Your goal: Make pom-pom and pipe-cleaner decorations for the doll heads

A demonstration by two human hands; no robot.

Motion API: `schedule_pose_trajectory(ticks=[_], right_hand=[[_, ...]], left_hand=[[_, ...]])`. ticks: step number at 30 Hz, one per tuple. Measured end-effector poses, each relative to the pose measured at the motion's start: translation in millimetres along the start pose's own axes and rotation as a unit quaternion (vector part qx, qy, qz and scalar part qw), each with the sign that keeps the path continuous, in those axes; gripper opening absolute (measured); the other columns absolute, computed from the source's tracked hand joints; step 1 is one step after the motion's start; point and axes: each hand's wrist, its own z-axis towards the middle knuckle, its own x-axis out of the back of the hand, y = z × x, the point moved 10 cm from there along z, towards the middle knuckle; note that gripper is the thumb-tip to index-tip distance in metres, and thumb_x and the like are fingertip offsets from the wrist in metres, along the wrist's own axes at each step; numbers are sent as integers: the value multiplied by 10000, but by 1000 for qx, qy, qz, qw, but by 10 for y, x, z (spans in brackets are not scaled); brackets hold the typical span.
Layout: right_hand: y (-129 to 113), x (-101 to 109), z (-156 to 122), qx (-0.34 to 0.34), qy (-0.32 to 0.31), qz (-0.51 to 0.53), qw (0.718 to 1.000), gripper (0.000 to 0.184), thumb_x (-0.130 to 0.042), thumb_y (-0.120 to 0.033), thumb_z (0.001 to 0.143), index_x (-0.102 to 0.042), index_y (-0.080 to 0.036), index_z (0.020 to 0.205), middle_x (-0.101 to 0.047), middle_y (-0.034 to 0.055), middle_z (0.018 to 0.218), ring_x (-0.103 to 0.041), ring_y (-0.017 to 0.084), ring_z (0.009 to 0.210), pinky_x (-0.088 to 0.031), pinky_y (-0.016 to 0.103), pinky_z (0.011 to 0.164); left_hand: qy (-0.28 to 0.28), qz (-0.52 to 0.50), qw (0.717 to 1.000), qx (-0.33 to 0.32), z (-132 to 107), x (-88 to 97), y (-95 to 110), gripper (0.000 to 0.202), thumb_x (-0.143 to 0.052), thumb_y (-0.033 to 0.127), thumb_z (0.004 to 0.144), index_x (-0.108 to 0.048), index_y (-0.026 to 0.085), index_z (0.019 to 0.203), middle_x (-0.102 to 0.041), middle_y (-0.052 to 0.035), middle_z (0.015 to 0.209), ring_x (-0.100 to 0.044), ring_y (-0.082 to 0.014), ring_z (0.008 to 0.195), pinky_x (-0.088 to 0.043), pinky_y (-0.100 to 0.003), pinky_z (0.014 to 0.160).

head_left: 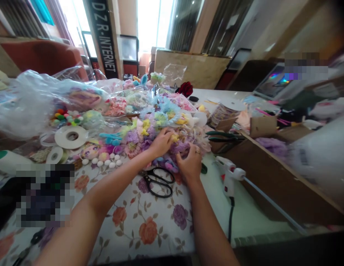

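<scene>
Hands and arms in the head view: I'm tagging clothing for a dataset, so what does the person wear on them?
Both forearms are bare, with no sleeves in view. The right hand wears a thin ring on one finger. The left hand shows no ring, glove or watch.

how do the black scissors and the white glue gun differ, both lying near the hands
The scissors are black with two looped handles; the glue gun is white with a red trigger. The scissors lie between the forearms, just below the left hand; the glue gun lies to the right of the right hand. The glue gun trails a black cord; the scissors have none. Both rest untouched on the flowered tablecloth, while both hands work in the pile of fabric flowers.
</scene>
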Motion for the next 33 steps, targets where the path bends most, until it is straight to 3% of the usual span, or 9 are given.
schedule_pose_trajectory(ticks=[4,8,14,18,22,27,30,33], right_hand=[[5,29,-25,-12,11,-4,1000,524,-597,-349,769,-540,-109,1231,-537,212,1184,-502,361,1140,-447,521,971],[-10,4,-37,-8,6,-4,1000,474,-582,-327,795,-565,-100,1210,-535,207,1152,-502,350,1116,-454,511,965],[-20,-163,-49,10,-51,-10,999,472,-562,-283,807,-578,-114,1247,-544,197,1164,-500,344,1120,-455,510,972],[-32,-112,-50,13,-34,-4,999,491,-585,-307,798,-563,-117,1250,-537,205,1196,-490,354,1153,-455,512,974],[-40,21,-36,5,6,10,1000,493,-587,-312,784,-545,-113,1233,-540,205,1189,-504,353,1144,-453,517,976],[-17,113,-24,-11,37,24,999,422,-562,-282,785,-547,-151,1186,-546,181,1170,-513,339,1136,-449,527,979],[-41,151,-26,1,52,25,998,387,-548,-294,804,-566,-135,1156,-559,183,1139,-524,333,1122,-449,516,986],[-79,207,-31,17,66,33,997,358,-535,-309,827,-584,-121,1127,-570,184,1107,-543,326,1096,-461,505,976]], left_hand=[[17,54,998,-41,-130,153,160,343,-400,85,906,-625,137,1159,-576,-146,1259,-540,-240,1210,-418,-423,1086],[-25,99,990,-101,-236,46,288,370,-429,60,888,-626,177,1178,-627,-107,1170,-566,-224,1143,-475,-386,1010],[-26,46,996,-77,-125,-67,142,388,-455,-12,819,-659,145,1110,-645,-106,1206,-569,-208,1177,-463,-354,1032],[-20,26,997,-70,-59,-74,80,426,-442,-58,761,-684,143,1047,-682,-99,1142,-601,-197,1134,-480,-352,1017],[-11,15,998,-67,-97,-7,114,468,-411,-52,775,-677,146,1105,-677,-106,1202,-605,-197,1158,-478,-365,1033],[5,1,998,-70,-231,265,335,423,-394,14,860,-669,150,1152,-686,-98,1205,-616,-194,1148,-474,-352,1043],[35,-21,998,-46,-427,601,440,340,-433,118,911,-674,176,1144,-701,-86,1164,-639,-196,1104,-497,-337,1005],[56,-43,997,14,-783,975,380,291,-474,235,935,-672,223,1149,-715,-56,1146,-662,-190,1062,-515,-319,966]])
